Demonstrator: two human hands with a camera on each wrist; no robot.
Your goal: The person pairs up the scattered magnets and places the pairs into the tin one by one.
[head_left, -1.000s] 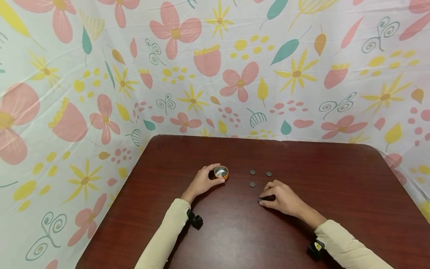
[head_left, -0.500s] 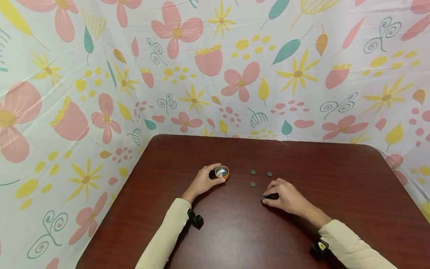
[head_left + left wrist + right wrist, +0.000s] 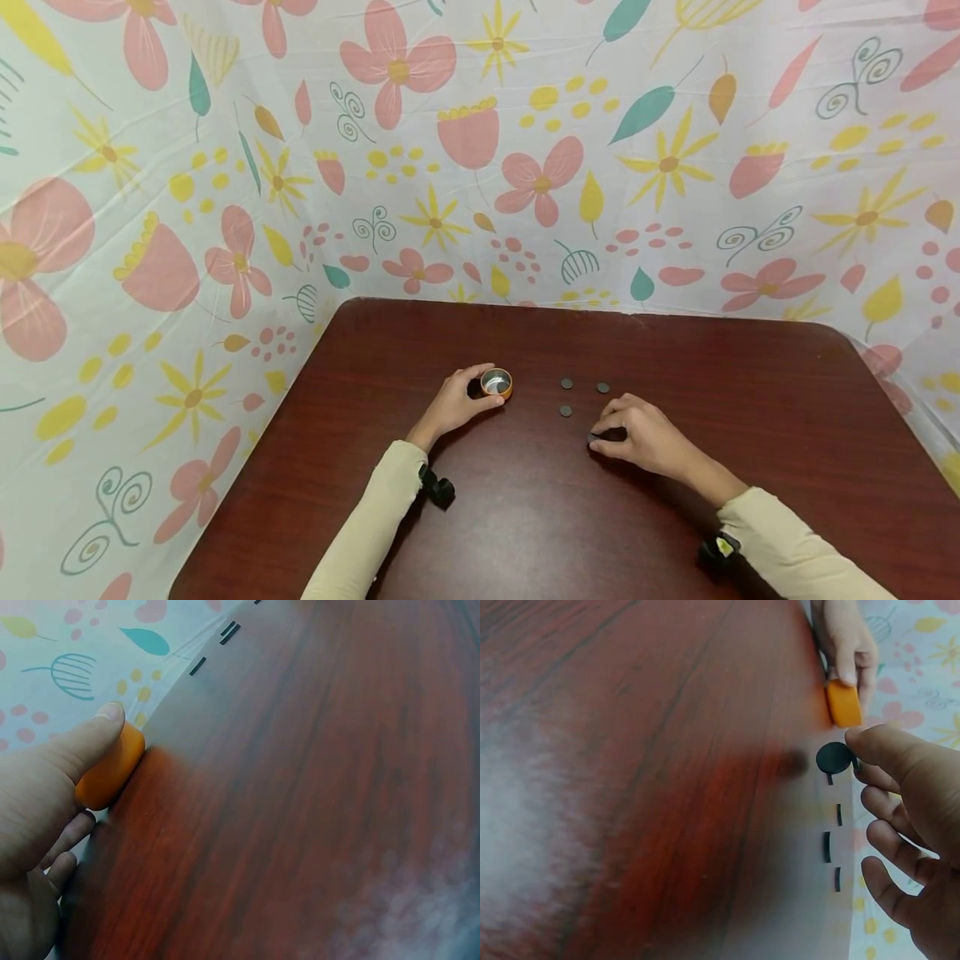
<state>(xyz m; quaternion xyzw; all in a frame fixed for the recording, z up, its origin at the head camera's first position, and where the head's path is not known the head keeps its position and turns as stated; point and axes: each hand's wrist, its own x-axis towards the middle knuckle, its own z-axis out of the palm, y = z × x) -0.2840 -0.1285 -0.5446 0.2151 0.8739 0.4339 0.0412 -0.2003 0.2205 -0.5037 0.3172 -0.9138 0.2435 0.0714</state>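
Note:
My left hand (image 3: 455, 404) grips a small round orange tin (image 3: 112, 771) between thumb and fingers, its silvery open side up in the head view. A dark disc (image 3: 502, 387) lies inside the tin. To the right, my right hand (image 3: 645, 437) pinches another dark, coin-sized disc (image 3: 834, 757) between thumb and index finger, close over the table; its other fingers are loosely bent in the right wrist view. Between the hands and a little farther back, three similar dark discs lie flat: a back-left disc (image 3: 566, 383), a back-right disc (image 3: 603, 387) and a front disc (image 3: 566, 411).
Everything stands on a glossy reddish-brown wooden table (image 3: 480, 508) with rounded far corners. A white cloth (image 3: 652, 225) with printed flowers and leaves hangs behind it and along the left side. Black camera mounts (image 3: 437, 487) are strapped at both wrists.
My right hand has moved slightly right and away from me, taking the pinched disc with it. The left hand, the tin and the three discs on the table stay in place.

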